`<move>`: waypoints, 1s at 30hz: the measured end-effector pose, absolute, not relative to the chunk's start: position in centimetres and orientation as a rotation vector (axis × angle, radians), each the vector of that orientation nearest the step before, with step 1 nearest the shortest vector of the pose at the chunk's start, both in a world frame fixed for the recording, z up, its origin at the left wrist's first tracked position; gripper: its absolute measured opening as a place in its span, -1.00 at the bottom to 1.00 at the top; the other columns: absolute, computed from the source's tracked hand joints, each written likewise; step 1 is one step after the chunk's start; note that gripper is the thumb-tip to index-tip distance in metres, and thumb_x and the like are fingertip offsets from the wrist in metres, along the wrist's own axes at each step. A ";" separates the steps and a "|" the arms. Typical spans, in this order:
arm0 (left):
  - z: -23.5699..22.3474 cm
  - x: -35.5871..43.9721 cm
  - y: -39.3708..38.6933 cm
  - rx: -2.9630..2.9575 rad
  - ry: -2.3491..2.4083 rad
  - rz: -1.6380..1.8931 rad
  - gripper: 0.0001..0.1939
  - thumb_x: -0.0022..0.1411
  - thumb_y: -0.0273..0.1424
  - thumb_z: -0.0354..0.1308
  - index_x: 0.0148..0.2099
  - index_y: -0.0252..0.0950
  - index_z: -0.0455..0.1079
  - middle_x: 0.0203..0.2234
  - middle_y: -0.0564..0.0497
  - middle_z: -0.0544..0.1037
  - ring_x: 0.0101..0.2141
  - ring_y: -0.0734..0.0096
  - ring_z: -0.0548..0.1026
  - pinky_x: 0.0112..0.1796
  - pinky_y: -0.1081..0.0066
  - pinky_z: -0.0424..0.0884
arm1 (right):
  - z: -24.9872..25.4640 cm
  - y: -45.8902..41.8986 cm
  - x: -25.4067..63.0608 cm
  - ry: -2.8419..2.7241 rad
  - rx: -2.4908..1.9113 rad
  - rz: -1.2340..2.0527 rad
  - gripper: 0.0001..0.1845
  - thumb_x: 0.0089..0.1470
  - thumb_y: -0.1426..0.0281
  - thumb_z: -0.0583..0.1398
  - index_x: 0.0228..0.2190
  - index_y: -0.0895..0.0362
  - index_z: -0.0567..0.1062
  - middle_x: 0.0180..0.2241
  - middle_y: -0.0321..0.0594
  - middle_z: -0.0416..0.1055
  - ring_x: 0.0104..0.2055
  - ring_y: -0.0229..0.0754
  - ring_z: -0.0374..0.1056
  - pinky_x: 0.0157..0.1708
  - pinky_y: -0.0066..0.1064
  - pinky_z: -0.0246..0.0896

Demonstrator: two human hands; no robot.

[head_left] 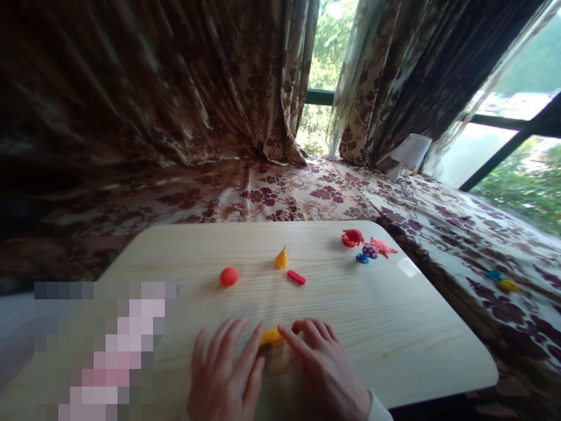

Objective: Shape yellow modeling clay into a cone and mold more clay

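Observation:
Near the front of the table lies a short yellow strip of modelling clay [271,337], between my two hands. My left hand [228,368] is palm down with its fingers stretched out and apart, the index fingertip at the strip's left end. At the right end, the index finger of my right hand [326,362] touches the strip; its other fingers are slightly bent and apart. Neither hand is closed around anything. Farther back are an orange-red clay ball [228,276], a yellow pointed clay cone [281,258] and a small red clay stick [296,277].
On the far right of the pale wooden table [193,251] stand a red clay figure [352,237], a blue dotted clay figure [368,252] and a pink starfish-like piece [383,247]. Blue and yellow pieces [504,282] lie on the flowered cloth. A white lamp [412,149] stands behind.

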State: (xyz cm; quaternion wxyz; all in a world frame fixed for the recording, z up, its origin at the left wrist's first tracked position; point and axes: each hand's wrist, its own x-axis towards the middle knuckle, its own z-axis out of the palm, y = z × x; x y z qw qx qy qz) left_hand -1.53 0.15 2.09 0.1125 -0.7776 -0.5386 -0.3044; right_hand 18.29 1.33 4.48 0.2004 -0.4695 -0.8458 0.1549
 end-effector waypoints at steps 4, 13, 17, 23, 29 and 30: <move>1.2 -1.0 -0.3 -2.347 -1.451 -0.666 -0.58 0.16 -0.45 0.02 0.08 -0.15 0.37 0.02 -0.15 0.45 0.07 0.05 0.30 0.13 -0.04 -0.05 | 4.2 1.4 17.9 -2.378 -1.333 0.434 -0.36 -0.02 0.61 0.16 0.09 -0.06 0.31 -0.15 -0.17 0.36 -0.13 -0.09 0.24 -0.11 -0.23 0.18; 1.3 -1.9 -0.1 -2.348 -1.485 -0.725 -0.59 0.16 -0.41 0.06 0.08 -0.19 0.37 0.03 -0.15 0.45 0.10 0.04 0.29 0.15 -0.03 -0.04 | 5.2 1.8 18.3 -2.364 -1.324 0.525 -0.35 -0.02 0.67 0.10 0.08 -0.04 0.33 -0.16 -0.16 0.38 -0.14 -0.09 0.25 -0.13 -0.23 0.19; 1.3 -2.4 0.4 -2.355 -1.486 -0.812 -0.60 0.12 -0.38 0.14 0.04 -0.22 0.38 -0.07 -0.10 0.52 0.05 0.11 0.35 0.18 0.07 -0.07 | 5.4 1.9 18.0 -2.328 -1.328 0.548 -0.46 0.01 0.65 0.08 -0.01 -0.03 0.41 -0.20 -0.18 0.39 -0.17 -0.10 0.27 -0.18 -0.26 0.23; 1.0 -0.8 1.0 -2.359 -1.641 -1.061 -0.76 0.19 -0.48 0.04 -0.14 -0.15 0.45 -0.30 0.03 0.59 -0.07 0.21 0.44 0.16 0.07 -0.05 | 3.7 2.2 17.2 -2.250 -1.307 0.501 -0.56 -0.01 0.62 0.15 -0.11 0.00 0.44 -0.20 -0.20 0.41 -0.19 -0.12 0.33 -0.19 -0.32 0.29; 1.3 -0.1 0.8 -2.416 -1.692 -1.172 -0.80 0.17 -0.44 0.09 -0.16 -0.14 0.43 -0.37 0.12 0.58 -0.18 0.31 0.48 0.13 0.16 0.03 | 2.4 2.4 17.5 -2.254 -1.265 0.503 -0.58 -0.04 0.64 0.13 -0.17 -0.02 0.46 -0.22 -0.23 0.42 -0.21 -0.16 0.37 -0.21 -0.38 0.31; 1.4 -0.2 0.7 -2.438 -1.674 -1.170 -0.80 0.16 -0.45 0.10 -0.15 -0.15 0.42 -0.37 0.13 0.58 -0.20 0.34 0.49 0.13 0.20 0.06 | 2.6 2.3 17.6 -2.233 -1.268 0.540 -0.60 -0.03 0.64 0.12 -0.19 0.00 0.46 -0.22 -0.23 0.42 -0.21 -0.17 0.37 -0.21 -0.39 0.31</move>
